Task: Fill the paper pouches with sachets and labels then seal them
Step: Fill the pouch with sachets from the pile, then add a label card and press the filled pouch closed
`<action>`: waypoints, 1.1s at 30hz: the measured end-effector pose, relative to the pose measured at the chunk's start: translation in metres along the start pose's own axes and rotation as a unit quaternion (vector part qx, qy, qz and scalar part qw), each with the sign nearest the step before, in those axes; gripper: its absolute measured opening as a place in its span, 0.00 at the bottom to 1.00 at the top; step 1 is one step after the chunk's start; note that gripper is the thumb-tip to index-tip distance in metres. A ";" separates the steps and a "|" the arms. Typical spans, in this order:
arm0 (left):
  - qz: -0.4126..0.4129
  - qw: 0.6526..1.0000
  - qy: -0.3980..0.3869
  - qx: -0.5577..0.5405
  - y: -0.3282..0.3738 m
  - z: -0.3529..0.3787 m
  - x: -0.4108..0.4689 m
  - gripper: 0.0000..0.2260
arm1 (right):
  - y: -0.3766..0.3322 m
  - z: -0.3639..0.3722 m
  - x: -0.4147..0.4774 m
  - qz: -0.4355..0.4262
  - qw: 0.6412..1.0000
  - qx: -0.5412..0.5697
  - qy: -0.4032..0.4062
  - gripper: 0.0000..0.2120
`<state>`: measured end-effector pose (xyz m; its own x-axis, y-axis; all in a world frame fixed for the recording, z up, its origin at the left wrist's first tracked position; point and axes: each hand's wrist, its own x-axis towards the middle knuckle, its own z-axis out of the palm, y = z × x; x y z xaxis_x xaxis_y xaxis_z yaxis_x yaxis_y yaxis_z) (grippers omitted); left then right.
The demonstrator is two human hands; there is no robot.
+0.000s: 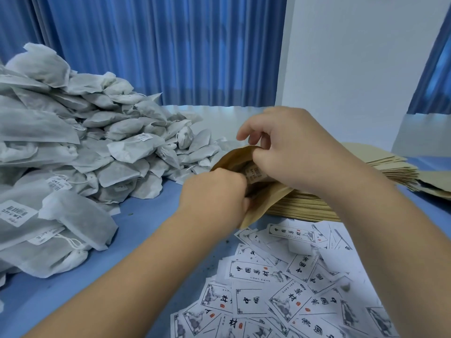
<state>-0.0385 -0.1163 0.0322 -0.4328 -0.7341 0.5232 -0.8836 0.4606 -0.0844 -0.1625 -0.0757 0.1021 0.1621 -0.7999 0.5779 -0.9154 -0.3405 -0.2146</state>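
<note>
A brown paper pouch [262, 203] is held open above the table's middle, between both hands. My left hand [214, 191] grips its near edge with curled fingers. My right hand [288, 147] pinches the pouch's upper rim, index finger lifted. A white sachet with a small printed tag [256, 173] shows inside the pouch mouth. A big heap of grey-white sachets [80, 147] fills the left side. Printed white labels [280, 284] lie scattered at the lower right.
A thick stack of flat brown pouches [380, 167] lies behind my right forearm. The blue table surface [146, 215] shows between the heap and the labels. Blue curtains [158, 45] and a white wall stand behind.
</note>
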 end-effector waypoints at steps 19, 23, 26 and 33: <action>-0.023 0.993 0.064 -0.098 -0.049 -0.057 -0.103 0.30 | -0.046 0.001 -0.079 -0.199 0.974 -0.024 0.109 0.10; 0.012 0.998 -0.003 -0.062 -0.050 -0.047 -0.133 0.37 | -0.043 0.016 -0.113 -0.189 0.979 -0.043 0.063 0.07; 0.038 0.996 -0.037 -0.075 -0.049 -0.037 -0.150 0.40 | -0.034 0.023 -0.135 -0.174 0.983 -0.057 -0.031 0.14; 0.102 0.992 0.025 -0.077 -0.043 -0.036 -0.157 0.30 | -0.022 0.030 -0.165 -0.149 0.982 -0.014 -0.115 0.26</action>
<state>0.0741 -0.0024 -0.0159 -0.5861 -0.5942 0.5508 -0.7395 0.6701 -0.0641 -0.1580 0.0483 -0.0123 0.5010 -0.7577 0.4182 -0.8234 -0.5661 -0.0392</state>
